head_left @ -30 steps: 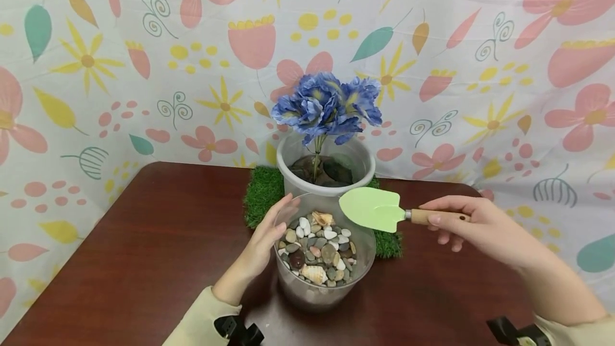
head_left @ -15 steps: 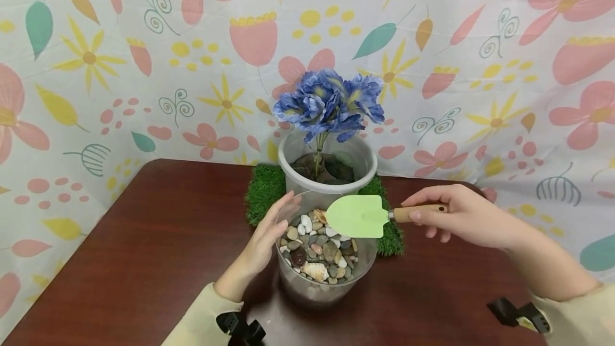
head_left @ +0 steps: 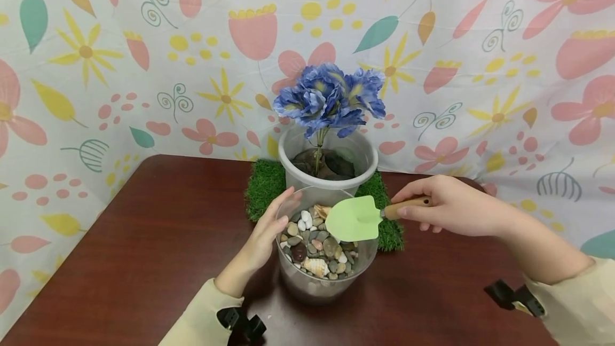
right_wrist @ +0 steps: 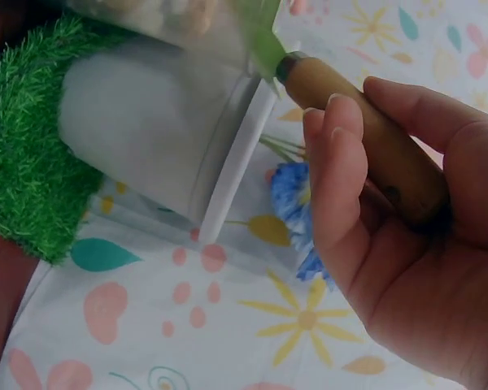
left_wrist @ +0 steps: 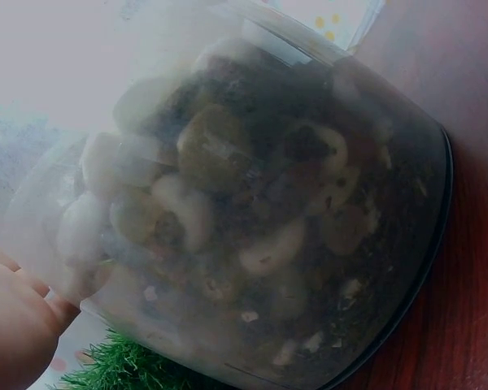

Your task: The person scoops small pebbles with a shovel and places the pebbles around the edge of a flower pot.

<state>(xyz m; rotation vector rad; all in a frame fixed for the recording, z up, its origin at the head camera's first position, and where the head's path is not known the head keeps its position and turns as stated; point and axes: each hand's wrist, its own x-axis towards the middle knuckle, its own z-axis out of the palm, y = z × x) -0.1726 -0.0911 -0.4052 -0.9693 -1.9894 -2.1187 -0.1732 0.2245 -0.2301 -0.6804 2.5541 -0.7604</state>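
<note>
My right hand (head_left: 444,207) grips the wooden handle (right_wrist: 329,93) of a small garden trowel with a light green blade (head_left: 353,219). The blade hangs over the right back part of a clear plastic container (head_left: 312,288) filled with pebbles (head_left: 329,247). Two shells lie among the stones, one a striped seashell (head_left: 315,266) near the front, the other partly behind the blade. With straight fingers, my left hand (head_left: 259,236) rests against the container's left wall. Through that wall the left wrist view shows stones above dark, loose material (left_wrist: 342,268).
Directly behind the container, a white flower pot (head_left: 331,181) with blue artificial flowers (head_left: 329,99) stands on a green grass mat (head_left: 266,188). Everything is on a dark red-brown wooden table (head_left: 158,239). A floral cloth (head_left: 192,68) hangs behind the table.
My right hand has moved left with the trowel, bringing the blade from the container's right rim over the pebbles. My left hand has stayed at the container's side.
</note>
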